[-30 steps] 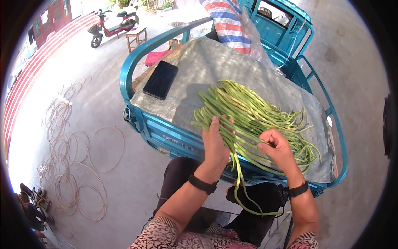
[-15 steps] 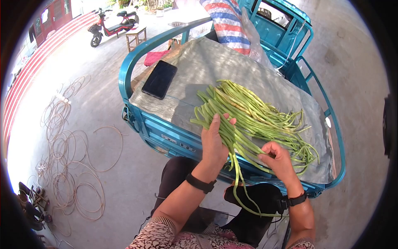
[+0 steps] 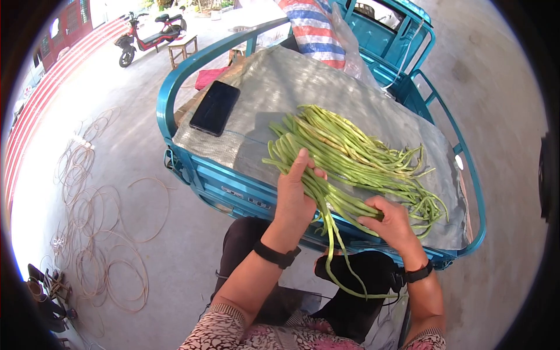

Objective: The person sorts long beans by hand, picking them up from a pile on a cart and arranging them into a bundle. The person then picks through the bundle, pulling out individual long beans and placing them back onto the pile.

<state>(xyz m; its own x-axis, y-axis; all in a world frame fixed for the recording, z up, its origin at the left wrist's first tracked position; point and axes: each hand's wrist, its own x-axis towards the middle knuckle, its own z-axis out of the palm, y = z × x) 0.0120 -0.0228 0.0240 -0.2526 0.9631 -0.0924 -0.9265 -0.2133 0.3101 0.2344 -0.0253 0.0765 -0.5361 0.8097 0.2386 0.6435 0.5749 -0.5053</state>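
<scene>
Long green beans (image 3: 344,143) lie in a pile on a grey woven sheet (image 3: 256,87) over the bed of a blue cargo tricycle (image 3: 236,189). My left hand (image 3: 296,195) is closed around the upper part of a bunch of long beans, thumb on top. Farther down the same bunch, my right hand (image 3: 389,221) grips it between thumb and curled fingers. A few beans hang loose from the bunch below my hands, over my lap. The far side of each grip is hidden.
A black phone (image 3: 214,108) lies on the sheet to the left. Behind the sheet stands a striped woven bag (image 3: 315,32). Coiled wire (image 3: 87,216) covers the ground at left. A red scooter (image 3: 154,38) and a small wooden stool (image 3: 183,49) are farther back.
My right hand has closed more fully around the lower bunch, its fingers curling farther in. My left hand keeps its grip. The whole view has shifted slightly.
</scene>
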